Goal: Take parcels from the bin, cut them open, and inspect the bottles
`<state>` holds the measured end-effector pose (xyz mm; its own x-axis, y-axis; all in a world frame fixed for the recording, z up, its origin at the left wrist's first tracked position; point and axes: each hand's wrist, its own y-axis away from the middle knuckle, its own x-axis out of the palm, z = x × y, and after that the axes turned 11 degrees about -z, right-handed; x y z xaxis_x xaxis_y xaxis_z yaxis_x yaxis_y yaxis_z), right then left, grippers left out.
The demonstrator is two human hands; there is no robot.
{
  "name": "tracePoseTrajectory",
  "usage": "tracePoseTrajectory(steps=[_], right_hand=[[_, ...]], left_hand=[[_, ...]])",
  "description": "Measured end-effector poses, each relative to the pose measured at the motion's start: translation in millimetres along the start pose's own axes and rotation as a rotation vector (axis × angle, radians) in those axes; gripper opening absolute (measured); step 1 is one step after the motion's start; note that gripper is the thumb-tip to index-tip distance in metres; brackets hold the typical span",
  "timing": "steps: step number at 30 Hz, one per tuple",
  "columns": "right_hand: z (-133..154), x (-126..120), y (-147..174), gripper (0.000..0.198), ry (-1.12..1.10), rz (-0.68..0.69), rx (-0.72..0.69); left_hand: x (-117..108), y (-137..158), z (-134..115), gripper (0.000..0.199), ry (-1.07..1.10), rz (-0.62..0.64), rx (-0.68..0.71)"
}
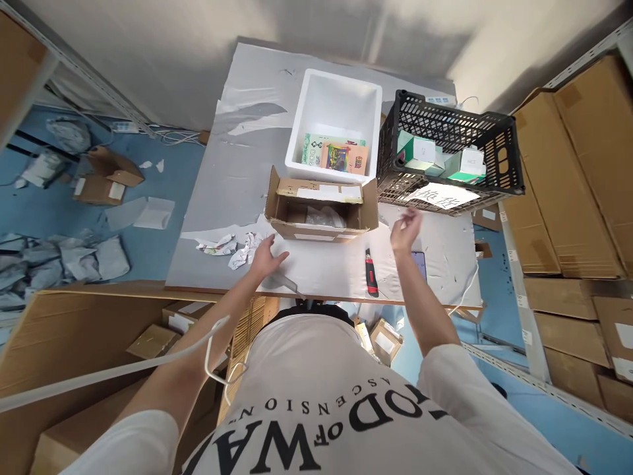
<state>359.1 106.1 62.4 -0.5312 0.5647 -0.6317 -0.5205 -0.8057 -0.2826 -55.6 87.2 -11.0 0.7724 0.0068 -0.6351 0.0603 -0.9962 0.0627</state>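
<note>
An open cardboard box (321,232) stands near the table's front with its flaps up. Clear plastic wrapping (324,216) shows inside it. My left hand (268,258) is just left of this box, thumb and fingers spread, holding nothing. Crumpled paper (242,254) lies beside those fingers. Over to the right, my right hand (406,231) is raised in front of the black crate (450,191), its fingers loosely bent and slightly blurred, with nothing visible in them. A red and black box cutter (370,274) lies between my hands, and a phone (419,264) is partly hidden by my right forearm.
Behind the cardboard box, a white foam bin (297,142) holds a few flat colourful packs (341,157). Small green and white boxes (421,153) sit in the crate, which bears a handwritten paper sign (442,196). Stacked cartons (568,198) line the right; grey parcels (93,260) cover the left floor.
</note>
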Motion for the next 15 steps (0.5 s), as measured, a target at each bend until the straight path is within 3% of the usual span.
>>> tracePoseTrajectory(steps=[2,4,7,11,15], right_hand=[[-12,23,45,0.06,-0.081,0.189,0.155],[-16,45,77,0.063,-0.131,0.327,0.174],[-9,61,101,0.056,-0.268,0.38,0.21],[6,35,123,0.044,-0.377,0.318,0.271],[21,-4,148,0.043,-0.249,0.32,0.319]], left_hand=[[6,-14,-1,0.083,0.079,0.012,-0.02],[13,-22,-5,0.077,0.159,0.048,-0.031],[17,-19,-10,0.061,0.266,0.004,-0.059],[1,11,-15,0.045,0.334,-0.13,-0.052],[-16,34,-29,0.041,0.265,-0.207,-0.059]])
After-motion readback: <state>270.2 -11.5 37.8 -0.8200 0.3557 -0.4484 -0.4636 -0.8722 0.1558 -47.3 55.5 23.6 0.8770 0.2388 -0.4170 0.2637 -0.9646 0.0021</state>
